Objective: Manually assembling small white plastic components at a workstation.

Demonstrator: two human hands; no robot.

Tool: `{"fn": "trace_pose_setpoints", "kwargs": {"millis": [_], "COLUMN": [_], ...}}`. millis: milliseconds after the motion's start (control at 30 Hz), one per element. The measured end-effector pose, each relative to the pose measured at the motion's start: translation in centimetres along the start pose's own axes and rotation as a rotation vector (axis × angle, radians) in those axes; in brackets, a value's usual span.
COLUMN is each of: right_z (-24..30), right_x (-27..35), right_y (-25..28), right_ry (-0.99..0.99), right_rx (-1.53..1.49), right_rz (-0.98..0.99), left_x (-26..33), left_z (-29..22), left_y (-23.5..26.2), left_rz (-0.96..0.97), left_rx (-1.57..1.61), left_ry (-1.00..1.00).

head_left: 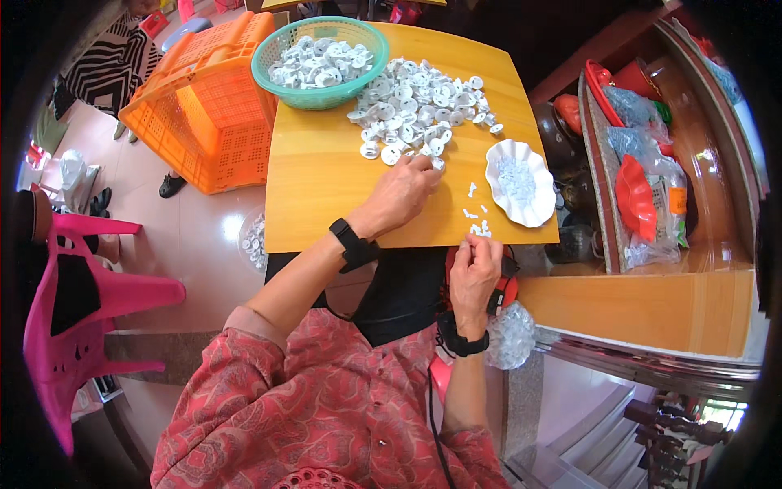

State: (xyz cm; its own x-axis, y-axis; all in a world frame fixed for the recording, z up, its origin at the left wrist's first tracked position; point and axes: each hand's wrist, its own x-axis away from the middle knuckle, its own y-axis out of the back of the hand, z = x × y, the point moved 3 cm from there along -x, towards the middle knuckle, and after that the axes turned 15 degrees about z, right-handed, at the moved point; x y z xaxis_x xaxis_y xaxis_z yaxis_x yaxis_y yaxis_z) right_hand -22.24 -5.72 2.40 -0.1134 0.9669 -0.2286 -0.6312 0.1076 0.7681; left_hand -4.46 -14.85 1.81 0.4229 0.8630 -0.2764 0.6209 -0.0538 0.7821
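With clock positions taken about the centre of the tabletop, the left hand [401, 194] is located at 6 o'clock, palm down, fingers curled and partly closed, the fingertips at the near edge of a heap of white, round, slotted plastic pieces [423, 106]; the fingertips are obscured, so whether a piece is gripped cannot be told. The right hand [475, 273] is positioned at 5 o'clock, at the near table edge, thumb and bent fingers drawn close together; its contents, if any, cannot be determined. Just beyond its fingertips lie small, white, narrow plastic parts [476, 231], loosely scattered. A white, scalloped, oval dish [538, 213] stands at 4 o'clock, containing small, pale, translucent parts. The heap extends from the centre towards 1 o'clock. At 11 o'clock, touching the heap, stands a green, round, perforated plastic basket [326, 99] containing similar round pieces. All rest on a yellow, wood-grained table [318, 187]. Off the table, an orange, perforated plastic crate [224, 155] lies tilted at 9 o'clock; a pink plastic chair [122, 289] is at 8 o'clock.
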Motion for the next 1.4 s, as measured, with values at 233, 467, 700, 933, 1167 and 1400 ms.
{"fn": "trace_pose_setpoints", "kwargs": {"millis": [233, 467, 700, 933, 1167, 1400], "right_z": [-0.8, -1.9, -2.4, -0.6, -1.1, 0.4], "right_x": [-3.7, -6.0, -5.6, -2.6, -1.9, -1.9], "right_y": [-0.5, -2.2, -0.7, -0.5, -1.6, -1.9], "right_ry": [-0.003, 0.166, 0.128, 0.109, 0.097, 0.139], "right_rx": [0.282, 0.313, 0.034, 0.079, 0.186, 0.276], "right_rz": [0.023, 0.098, 0.005, -0.001, 0.022, 0.083], "left_x": [1.4, 5.4, 8.0, 8.2, 8.3, 7.1], "left_z": [0.3, 0.7, 0.9, 0.5, -0.2, -3.3], "left_y": [0.0, 1.1, 1.4, 1.9, 0.8, -0.7], "left_rz": [0.06, -0.094, -0.215, -0.235, -0.183, -0.018], "left_rx": [0.033, 0.14, 0.293, 0.328, 0.122, -0.156], "left_ry": [0.078, 0.105, 0.13, 0.172, 0.062, -0.025]}}
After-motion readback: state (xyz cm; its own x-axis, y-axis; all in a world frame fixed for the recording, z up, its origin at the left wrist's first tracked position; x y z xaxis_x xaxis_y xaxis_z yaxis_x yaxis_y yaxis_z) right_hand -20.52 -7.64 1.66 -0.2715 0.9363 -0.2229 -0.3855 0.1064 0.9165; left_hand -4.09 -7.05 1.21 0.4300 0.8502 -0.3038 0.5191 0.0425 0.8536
